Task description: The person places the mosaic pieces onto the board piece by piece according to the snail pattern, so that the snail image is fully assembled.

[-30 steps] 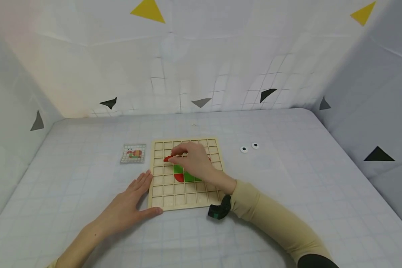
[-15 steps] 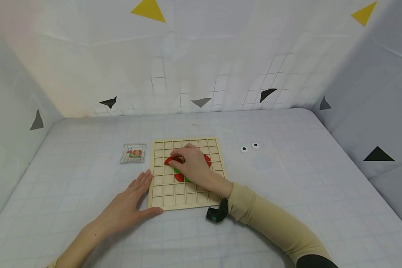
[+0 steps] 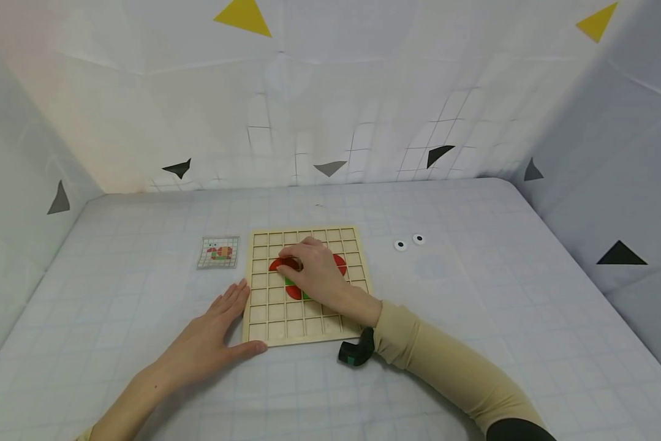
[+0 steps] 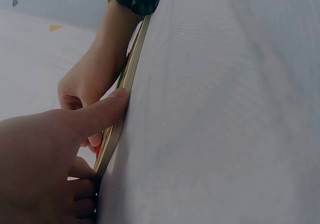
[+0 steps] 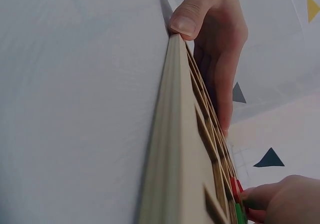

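A wooden grid board [image 3: 277,334] lies on the table in front of me. Red and green flat pieces sit in its cells: a rounded red piece [image 3: 339,263] on the right, another red one [image 3: 294,293] lower down, and green partly covered by my right hand. My right hand [image 3: 316,272] is over the board's middle, thumb and forefinger pinching a rounded red piece [image 3: 275,264] at the upper left of the pattern. In the right wrist view this red piece [image 5: 235,188] stands against the fingertips. My left hand [image 3: 211,334] rests with straight fingers along the board's left edge, thumb at its front corner.
A small pattern card [image 3: 219,252] with a printed coloured figure lies left of the board. Two white eye discs [image 3: 400,245] lie to its right. A black wrist device [image 3: 358,350] hangs by the right sleeve. White cloth walls surround the table.
My right hand has shifted slightly toward me and lowered, and the red piece at its fingertips now lies flatter in the grid. The left hand has stayed in place.
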`<state>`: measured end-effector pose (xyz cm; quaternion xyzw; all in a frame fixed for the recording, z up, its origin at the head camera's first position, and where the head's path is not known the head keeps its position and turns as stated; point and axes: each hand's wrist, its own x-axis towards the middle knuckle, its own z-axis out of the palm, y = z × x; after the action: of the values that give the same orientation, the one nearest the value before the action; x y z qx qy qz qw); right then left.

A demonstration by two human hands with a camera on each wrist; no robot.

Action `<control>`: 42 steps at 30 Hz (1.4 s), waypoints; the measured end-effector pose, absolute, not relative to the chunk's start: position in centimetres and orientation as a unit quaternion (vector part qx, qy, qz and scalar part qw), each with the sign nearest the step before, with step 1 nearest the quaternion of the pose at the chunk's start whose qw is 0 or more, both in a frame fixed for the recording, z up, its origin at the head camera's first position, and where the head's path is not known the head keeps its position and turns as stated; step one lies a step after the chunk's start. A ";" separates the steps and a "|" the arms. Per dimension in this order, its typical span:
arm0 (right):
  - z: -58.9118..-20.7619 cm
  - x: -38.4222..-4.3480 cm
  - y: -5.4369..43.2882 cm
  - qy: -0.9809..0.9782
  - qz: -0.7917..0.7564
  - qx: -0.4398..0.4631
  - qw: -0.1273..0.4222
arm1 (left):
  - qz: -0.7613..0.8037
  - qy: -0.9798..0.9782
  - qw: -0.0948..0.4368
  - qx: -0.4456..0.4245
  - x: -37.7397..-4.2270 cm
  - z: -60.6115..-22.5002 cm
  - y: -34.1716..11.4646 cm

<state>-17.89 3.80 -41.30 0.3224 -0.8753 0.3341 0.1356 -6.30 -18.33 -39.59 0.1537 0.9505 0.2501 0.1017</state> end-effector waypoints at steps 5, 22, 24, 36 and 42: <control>-41.3 -17.8 3.8 -0.877 0.332 0.320 0.134 | 0.252 0.950 0.103 0.153 -6.2 -39.5 -18.3; -41.5 -17.9 3.6 -0.870 0.332 0.334 0.147 | 0.251 0.951 0.105 0.147 -6.2 -39.4 -18.5; -41.6 -18.0 3.6 -0.867 0.335 0.336 0.151 | 0.250 0.951 0.104 0.148 -6.2 -39.4 -18.5; -40.9 -18.0 3.8 -0.849 0.353 0.349 0.179 | 0.254 0.950 0.094 0.154 -6.2 -39.6 -18.5; -39.5 -17.7 5.5 -0.858 0.371 0.319 0.156 | 0.249 0.951 0.091 0.158 -6.3 -40.0 -18.4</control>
<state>-17.75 5.47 -39.51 0.3189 -0.8583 0.3707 0.1555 -6.34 -18.42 -40.05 0.1579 0.9513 0.2487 0.0906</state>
